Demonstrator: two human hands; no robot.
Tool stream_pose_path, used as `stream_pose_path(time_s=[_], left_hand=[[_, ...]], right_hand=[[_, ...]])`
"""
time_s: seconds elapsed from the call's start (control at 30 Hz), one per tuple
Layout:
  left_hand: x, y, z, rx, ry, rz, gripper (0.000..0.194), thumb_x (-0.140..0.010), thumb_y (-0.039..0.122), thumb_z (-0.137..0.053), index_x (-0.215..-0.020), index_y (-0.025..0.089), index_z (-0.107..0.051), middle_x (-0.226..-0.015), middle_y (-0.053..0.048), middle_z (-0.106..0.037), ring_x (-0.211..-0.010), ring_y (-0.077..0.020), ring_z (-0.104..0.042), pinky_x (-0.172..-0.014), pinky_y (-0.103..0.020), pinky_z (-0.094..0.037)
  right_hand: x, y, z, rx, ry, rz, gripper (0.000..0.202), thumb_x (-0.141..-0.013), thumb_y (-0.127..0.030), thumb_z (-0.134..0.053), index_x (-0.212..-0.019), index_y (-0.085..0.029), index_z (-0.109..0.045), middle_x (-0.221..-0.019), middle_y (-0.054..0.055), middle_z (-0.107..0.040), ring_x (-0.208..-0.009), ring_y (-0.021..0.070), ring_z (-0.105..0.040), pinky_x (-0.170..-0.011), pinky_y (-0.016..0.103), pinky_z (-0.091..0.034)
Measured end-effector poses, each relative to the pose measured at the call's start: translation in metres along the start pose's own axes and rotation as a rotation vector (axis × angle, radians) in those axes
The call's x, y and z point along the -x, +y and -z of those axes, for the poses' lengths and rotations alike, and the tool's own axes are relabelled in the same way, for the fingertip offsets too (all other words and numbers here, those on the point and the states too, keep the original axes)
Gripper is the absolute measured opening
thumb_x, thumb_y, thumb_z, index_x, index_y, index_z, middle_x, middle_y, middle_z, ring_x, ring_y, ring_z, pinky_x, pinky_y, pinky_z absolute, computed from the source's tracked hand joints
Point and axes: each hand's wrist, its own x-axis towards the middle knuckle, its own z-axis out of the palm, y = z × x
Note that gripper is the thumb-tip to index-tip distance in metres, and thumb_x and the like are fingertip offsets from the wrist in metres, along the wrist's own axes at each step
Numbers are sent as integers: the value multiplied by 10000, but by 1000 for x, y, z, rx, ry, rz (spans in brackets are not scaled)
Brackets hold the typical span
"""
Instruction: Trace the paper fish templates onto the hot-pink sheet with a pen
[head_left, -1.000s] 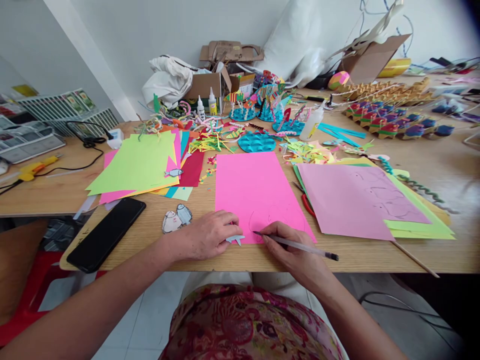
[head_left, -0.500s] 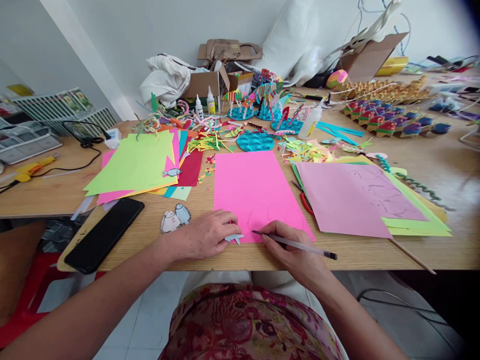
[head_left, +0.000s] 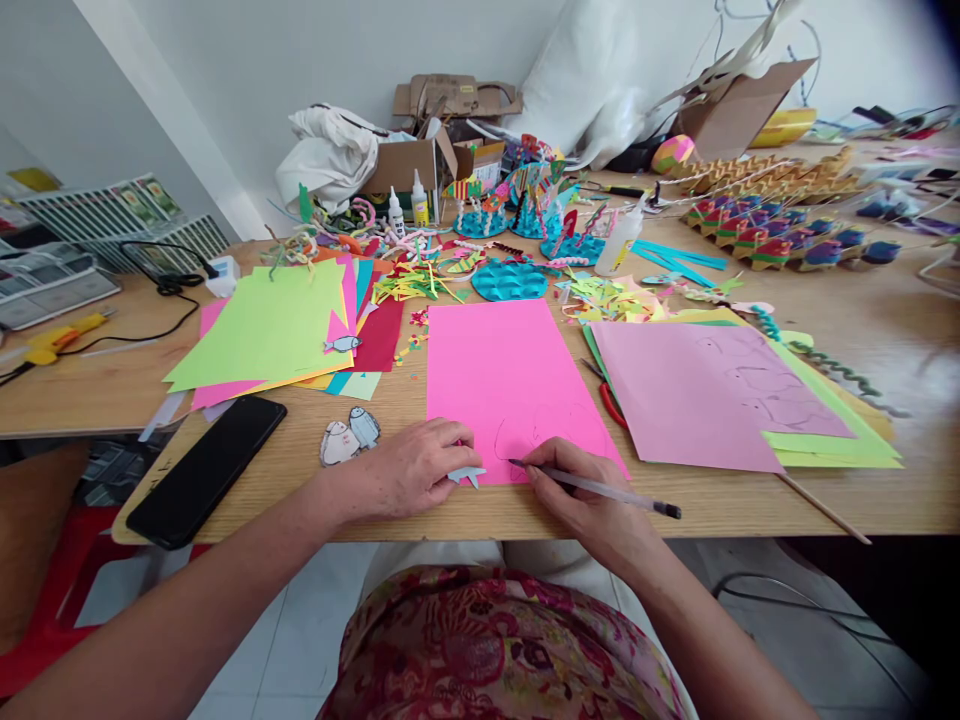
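Note:
A bright pink sheet of paper (head_left: pixel 487 350) lies in front of me with thin drawn outlines near its lower edge. My right hand (head_left: pixel 592 490) is closed round a pen (head_left: pixel 611 490) with a clear barrel and dark end; its tip meets the sheet. On the sheet's lower left corner rests my left hand (head_left: pixel 427 465), fingers bent together at a small blue-grey paper cutout (head_left: pixel 467 474), which partly shows past the fingertips. Left of that hand lie a white fish cutout (head_left: pixel 339 443) and a blue fish cutout (head_left: pixel 364 427).
A black phone (head_left: pixel 210 470) and stacked coloured paper (head_left: pixel 262 325) are at left. Red-handled scissors (head_left: pixel 611 405) lie partly under a mauve sheet (head_left: pixel 675 400) with drawn outlines. Behind are paper scraps (head_left: pixel 622 300), a glue bottle (head_left: pixel 621 240) and a blue scalloped base (head_left: pixel 510 281).
My right hand and the pen have shifted slightly to the right along the sheet. My left hand stays in place with the cutout.

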Motion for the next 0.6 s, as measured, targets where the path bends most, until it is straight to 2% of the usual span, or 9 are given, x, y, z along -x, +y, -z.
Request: stream_pose_path(time_s=[0.33, 0.47, 0.6], left_hand=[[0, -2, -2, 52, 36, -13, 308, -767, 43, -487, -1038, 171, -555, -1065, -70, -529, -989, -179, -493, -880, -298, -399], [1, -7, 0, 155, 154, 27, 236, -810, 156, -544, -1046, 146, -545, -1005, -64, -579, -952, -167, -521, -852, -280, -415], [4, -8, 0, 102, 252, 142, 189, -822, 220, -557, -993, 140, -545, -952, -59, -591, -924, -182, -524, -827, -305, -421]], right_hand=[[1, 4, 0, -16, 30, 5, 105, -785, -201, -456, -731, -192, -546, -629, -14, -590, -560, 115, -497, -508, 218, -354], [2, 7, 3, -90, 60, -18, 113, -801, -252, -456, -755, -194, -541, -648, -4, -575, -600, 129, -500, -529, 229, -364], [3, 8, 3, -107, 45, -38, 125, -803, -274, -462, -766, -194, -550, -636, -3, -569, -591, 133, -496, -521, 237, -354]])
